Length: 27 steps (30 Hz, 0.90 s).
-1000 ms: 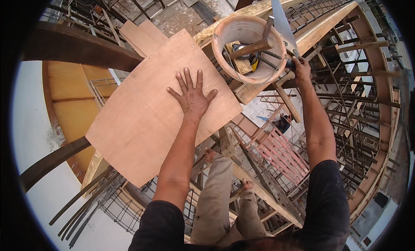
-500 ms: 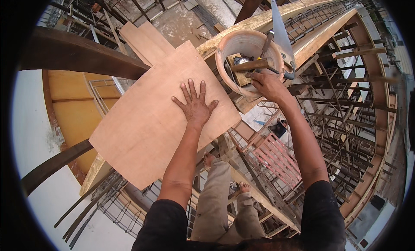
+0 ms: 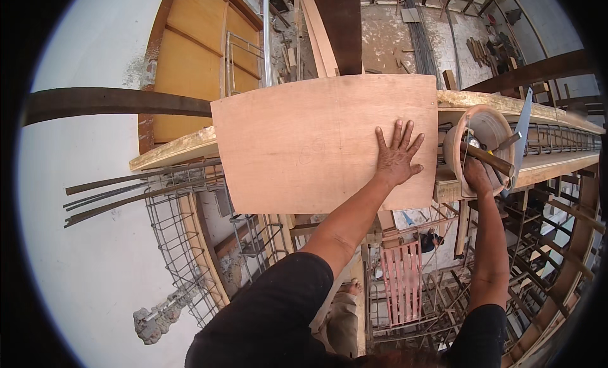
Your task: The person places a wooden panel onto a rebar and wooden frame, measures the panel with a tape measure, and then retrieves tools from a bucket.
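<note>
My left hand [image 3: 397,159] lies flat with its fingers spread near the right end of a plywood sheet [image 3: 285,146]. The sheet rests across wooden formwork boards. Just right of it stands a round clay-coloured bucket [image 3: 454,149] holding tools. My right hand [image 3: 476,177] reaches down into this bucket; its fingers are hidden inside, beneath a wooden handle [image 3: 487,158]. A handsaw [image 3: 523,137] stands upright at the bucket's far right side, its blade pointing up.
Timber formwork boards [image 3: 557,171] with a rebar cage [image 3: 560,138] between them run off to the right. Dark beams [image 3: 114,105] cross at the left. Below are scaffolding, a pink slatted panel [image 3: 402,282] and another person [image 3: 432,241]. My bare foot [image 3: 350,287] shows beneath.
The view has turned, so the sheet now lies level and the bucket sits farther right. My right hand has gone from the bucket's rim area deeper inside. The left hand stays flat on the plywood.
</note>
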{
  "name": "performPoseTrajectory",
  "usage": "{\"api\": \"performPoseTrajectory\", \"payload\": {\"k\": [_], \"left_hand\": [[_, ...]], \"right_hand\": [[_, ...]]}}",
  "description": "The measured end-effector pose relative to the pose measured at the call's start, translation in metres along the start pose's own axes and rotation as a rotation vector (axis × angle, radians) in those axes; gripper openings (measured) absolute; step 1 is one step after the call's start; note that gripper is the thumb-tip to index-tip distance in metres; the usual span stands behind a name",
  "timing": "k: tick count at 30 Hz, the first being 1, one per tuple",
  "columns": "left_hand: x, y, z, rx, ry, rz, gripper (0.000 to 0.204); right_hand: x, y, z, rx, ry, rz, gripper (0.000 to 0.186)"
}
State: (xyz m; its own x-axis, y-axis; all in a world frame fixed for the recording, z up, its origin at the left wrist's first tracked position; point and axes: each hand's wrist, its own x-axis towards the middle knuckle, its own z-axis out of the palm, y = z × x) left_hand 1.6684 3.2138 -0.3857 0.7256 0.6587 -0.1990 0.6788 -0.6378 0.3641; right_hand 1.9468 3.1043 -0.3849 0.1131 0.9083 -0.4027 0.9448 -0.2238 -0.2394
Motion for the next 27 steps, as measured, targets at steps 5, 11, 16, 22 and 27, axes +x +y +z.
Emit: {"api": "performPoseTrajectory", "payload": {"k": [5,11,16,22,27], "left_hand": [[-0.015,-0.022,0.003,-0.042,-0.017,-0.045,0.086],[-0.025,-0.021,-0.017,-0.103,-0.023,-0.029,0.085],[-0.043,-0.045,-0.025,-0.129,-0.001,0.126,0.080],[-0.254,-0.108,-0.011,-0.363,0.442,-0.106,0.054],[-0.471,-0.163,0.032,-0.115,0.469,-0.836,0.071]], "right_hand": [[0.018,-0.034,-0.021,0.186,-0.063,0.193,0.040],[-0.022,-0.060,-0.086,0.441,0.013,0.138,0.035],[-0.049,0.002,-0.071,0.185,0.167,-0.010,0.037],[-0.119,-0.092,-0.089,0.746,0.402,0.311,0.045],[-0.198,-0.093,-0.040,1.471,0.596,0.442,0.051]]}}
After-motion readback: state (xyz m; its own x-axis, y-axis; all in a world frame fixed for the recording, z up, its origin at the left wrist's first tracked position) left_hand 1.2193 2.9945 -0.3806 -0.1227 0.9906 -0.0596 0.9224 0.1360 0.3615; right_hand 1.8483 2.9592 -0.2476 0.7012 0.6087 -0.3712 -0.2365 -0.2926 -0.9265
